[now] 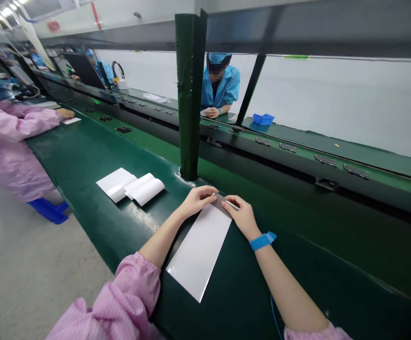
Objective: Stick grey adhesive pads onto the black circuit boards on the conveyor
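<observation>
A long white sheet [201, 250] lies slanted on the green bench top, with a grey strip [222, 206] across its far end. My left hand [198, 200] pinches the far left corner of this sheet, thumb and fingers closed together. At the far right corner my right hand [242, 216] grips the same end, its fingers bent around the edge. The fingers partly hide that end. Around my right wrist is a blue wrist strap [263, 241] with a thin cord hanging from it.
Curled white sheets [145, 188] lie left of my hands. A green post [188, 94] rises just beyond them. Past it runs a line carrying several small dark parts [324, 160]. One co-worker in pink [14, 127] sits left; another in blue [222, 87] works opposite, near a blue bin [263, 119].
</observation>
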`<state>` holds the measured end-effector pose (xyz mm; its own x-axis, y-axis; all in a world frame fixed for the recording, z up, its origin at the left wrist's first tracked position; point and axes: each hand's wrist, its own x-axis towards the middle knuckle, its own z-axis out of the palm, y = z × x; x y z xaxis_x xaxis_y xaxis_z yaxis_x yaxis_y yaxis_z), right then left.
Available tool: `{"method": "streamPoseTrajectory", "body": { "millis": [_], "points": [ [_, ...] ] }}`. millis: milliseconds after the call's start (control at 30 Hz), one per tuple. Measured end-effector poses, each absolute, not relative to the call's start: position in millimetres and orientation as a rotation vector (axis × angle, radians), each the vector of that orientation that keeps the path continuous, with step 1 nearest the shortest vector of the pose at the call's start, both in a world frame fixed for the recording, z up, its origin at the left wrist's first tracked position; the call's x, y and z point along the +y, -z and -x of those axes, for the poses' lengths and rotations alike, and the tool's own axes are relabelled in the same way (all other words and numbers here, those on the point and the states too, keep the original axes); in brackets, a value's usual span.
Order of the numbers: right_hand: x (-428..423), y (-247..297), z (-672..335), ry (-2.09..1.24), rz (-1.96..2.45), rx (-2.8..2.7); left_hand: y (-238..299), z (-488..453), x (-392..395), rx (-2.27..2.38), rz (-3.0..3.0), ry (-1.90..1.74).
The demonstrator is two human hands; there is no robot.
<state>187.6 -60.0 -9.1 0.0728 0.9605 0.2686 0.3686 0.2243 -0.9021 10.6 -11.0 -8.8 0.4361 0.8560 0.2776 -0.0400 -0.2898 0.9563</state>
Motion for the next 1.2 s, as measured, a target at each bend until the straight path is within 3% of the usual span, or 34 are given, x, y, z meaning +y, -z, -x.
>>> {"method": "streamPoseTrajectory", "body": {
  "millis": [1200],
  "points": [
    [-61.9, 9.9, -186.4, -0.742, 1.340, -1.603, 11.3, -13.3, -10.1, 0.722, -1.641, -1.044]
  ]
}}
